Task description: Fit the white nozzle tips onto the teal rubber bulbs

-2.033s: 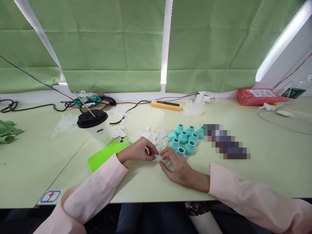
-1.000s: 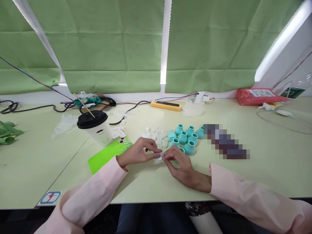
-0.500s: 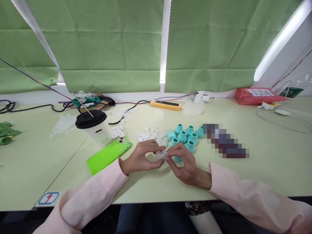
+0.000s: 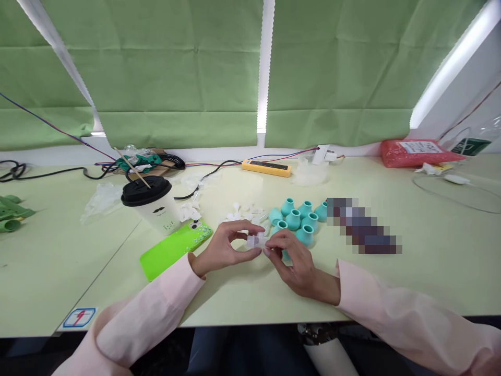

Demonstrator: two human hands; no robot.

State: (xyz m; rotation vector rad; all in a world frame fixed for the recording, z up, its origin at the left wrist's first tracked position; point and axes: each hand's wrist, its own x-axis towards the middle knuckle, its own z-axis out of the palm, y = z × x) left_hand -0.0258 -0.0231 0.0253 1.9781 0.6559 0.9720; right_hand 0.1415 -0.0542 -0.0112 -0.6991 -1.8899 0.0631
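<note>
A small translucent plastic part [image 4: 256, 241], tube-like with a short stub on top, is held just above the table between both hands. My left hand [image 4: 230, 244] curves around its left side, index finger over it and thumb below. The right end of the part sits in a pinch of my right hand [image 4: 293, 261]; those fingertips hide that end. Right behind the hands stand several turquoise flask-shaped pieces [image 4: 293, 219] with open necks, one partly covered by my right hand. Small white plastic pieces [image 4: 246, 213] lie in a loose pile beyond my left hand.
A bright green phone [image 4: 172, 250] lies left of my left hand, beside a lidded paper cup [image 4: 158, 214] with a stick in it. Behind are a yellow power strip [image 4: 266, 168], cables and clear plastic bags. A pixelated dark object [image 4: 364, 227] lies at right.
The translucent part has turned between my fingers, and more of it shows now. My left fingers have spread slightly around it. My right hand has barely moved.
</note>
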